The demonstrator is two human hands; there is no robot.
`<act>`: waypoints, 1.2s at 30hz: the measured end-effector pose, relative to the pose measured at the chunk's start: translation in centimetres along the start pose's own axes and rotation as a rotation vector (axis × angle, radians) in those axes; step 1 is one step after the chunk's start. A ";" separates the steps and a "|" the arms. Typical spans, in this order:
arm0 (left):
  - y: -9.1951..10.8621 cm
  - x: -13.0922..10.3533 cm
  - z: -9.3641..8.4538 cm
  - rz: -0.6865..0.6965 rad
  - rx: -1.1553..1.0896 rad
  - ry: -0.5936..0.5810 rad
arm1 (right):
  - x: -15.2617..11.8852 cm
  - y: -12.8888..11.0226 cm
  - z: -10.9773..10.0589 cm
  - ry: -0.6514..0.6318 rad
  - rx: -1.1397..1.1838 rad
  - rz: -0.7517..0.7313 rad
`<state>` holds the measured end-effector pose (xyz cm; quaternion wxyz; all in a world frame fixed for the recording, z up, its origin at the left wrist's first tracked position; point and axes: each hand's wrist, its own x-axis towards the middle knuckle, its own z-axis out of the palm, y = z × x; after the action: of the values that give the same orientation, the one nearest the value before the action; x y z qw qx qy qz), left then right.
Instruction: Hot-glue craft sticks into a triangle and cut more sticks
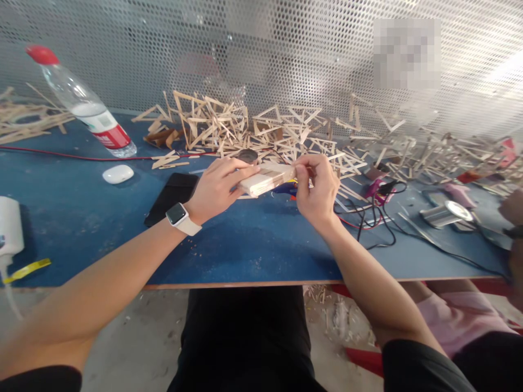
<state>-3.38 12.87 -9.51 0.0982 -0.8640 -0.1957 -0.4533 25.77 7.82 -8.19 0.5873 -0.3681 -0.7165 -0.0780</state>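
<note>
A small pale wooden block [265, 180], which looks like a flat bundle of thin strips, is raised above the blue table. My left hand [223, 185] grips its left end, fingers along the top; a watch is on that wrist. At the right end, my right hand [317, 185] has thumb and forefinger pinched against the block. Just behind and below the block lies a blue tool-like object [286, 188], mostly hidden. A dark round container [247, 156] stands right behind my left fingers.
Loose wooden strips [216, 122] pile along the perforated metal screen. A bottle [96, 117], white case [118, 174] and black pouch [174, 196] are left. Black cables [378, 218] and a solder-like wire spool [445, 213] lie right, near another person's hand [512, 209].
</note>
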 end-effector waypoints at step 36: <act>0.2 0.2 -0.1 0.047 0.081 0.017 | 1.5 2.6 -2.2 -0.155 0.032 -0.251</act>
<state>-3.28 12.71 -9.23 0.1455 -0.8598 -0.1926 -0.4499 29.09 9.14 -7.05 0.5218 -0.2712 -0.8011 -0.1110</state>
